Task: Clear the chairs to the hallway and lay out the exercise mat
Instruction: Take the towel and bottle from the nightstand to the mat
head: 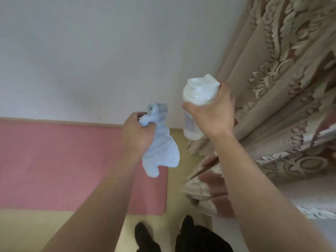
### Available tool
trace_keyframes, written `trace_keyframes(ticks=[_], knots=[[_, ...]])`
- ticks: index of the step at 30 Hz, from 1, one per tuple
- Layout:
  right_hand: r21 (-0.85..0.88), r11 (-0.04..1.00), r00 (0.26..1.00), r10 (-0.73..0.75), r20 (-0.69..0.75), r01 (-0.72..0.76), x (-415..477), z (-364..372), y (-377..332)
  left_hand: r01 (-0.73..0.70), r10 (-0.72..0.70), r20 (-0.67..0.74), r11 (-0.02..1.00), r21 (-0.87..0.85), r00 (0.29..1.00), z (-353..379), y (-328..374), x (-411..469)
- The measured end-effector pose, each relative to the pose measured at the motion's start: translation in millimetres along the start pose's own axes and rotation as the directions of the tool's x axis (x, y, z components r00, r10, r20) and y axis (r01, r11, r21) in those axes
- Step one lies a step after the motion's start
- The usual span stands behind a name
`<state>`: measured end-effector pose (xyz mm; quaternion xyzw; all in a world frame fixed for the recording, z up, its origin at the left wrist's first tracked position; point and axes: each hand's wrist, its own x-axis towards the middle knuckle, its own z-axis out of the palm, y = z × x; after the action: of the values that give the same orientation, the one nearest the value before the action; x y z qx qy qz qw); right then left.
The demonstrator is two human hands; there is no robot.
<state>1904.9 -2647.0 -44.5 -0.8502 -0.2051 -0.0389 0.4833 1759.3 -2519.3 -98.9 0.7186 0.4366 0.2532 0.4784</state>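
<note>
1. The pink exercise mat [54,160] is lying unrolled and flat on the beige floor [176,188]. Its long far edge is running just beside the foot of the pale wall [91,51], probably so that the rest of the room is staying free.
2. No chairs are showing anywhere around the mat, so the clearing step is looking finished, though the hallway itself is lying out of view.
3. The left hand [138,135] is hovering above the mat's right end. Its fingers are curling tightly around a bunched light-blue cloth [160,151], whose loose tail is dangling over the mat's corner.
4. The right hand [212,113] is hanging just beyond the mat's right end, wrapping firmly around the upper part of a white plastic bottle [198,91]. The bottle is standing upright in the hand, its top looking like a spray head.
5. Cloth and bottle being carried together suggests that the person is preparing to wipe the mat down.
6. Farther right of the mat, a heavy patterned curtain [281,88] is pooling onto the floor.
7. The person's dark-clad feet [143,233] are standing off the mat, near its closest corner.
</note>
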Motion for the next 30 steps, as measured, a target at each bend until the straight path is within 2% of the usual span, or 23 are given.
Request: trace_keyframes(ticks=[6,11,16,22,24,30], knots=[[-0.024,0.997,0.996,0.069,0.047,-0.068,23.9,66.3,84.9,0.226,-0.226,-0.002,0.974,-0.023,0.974,79.7,-77.6,7.0],[-0.038,0.979,0.974,0.205,0.095,-0.202,27.8,136.0,186.0,0.384,-0.387,-0.023,0.919,-0.086,0.922,163.1,-153.6,23.2],[-0.182,0.936,0.942,0.322,0.099,-0.301,29.1,194.5,293.8,0.586,-0.589,0.020,0.801,-0.125,0.808,247.3,-247.2,32.6],[-0.241,0.912,0.912,0.375,0.166,-0.331,22.8,274.5,436.0,0.767,-0.764,0.103,0.641,0.009,0.637,354.2,-390.2,47.6],[-0.257,0.902,0.895,0.400,0.196,-0.347,17.6,311.5,501.5,0.791,-0.790,0.135,0.609,0.060,0.598,401.0,-446.8,49.5],[-0.231,0.916,0.893,0.380,0.242,-0.328,4.4,379.8,615.9,0.685,-0.722,0.212,0.692,0.228,0.659,481.8,-548.9,46.2]])
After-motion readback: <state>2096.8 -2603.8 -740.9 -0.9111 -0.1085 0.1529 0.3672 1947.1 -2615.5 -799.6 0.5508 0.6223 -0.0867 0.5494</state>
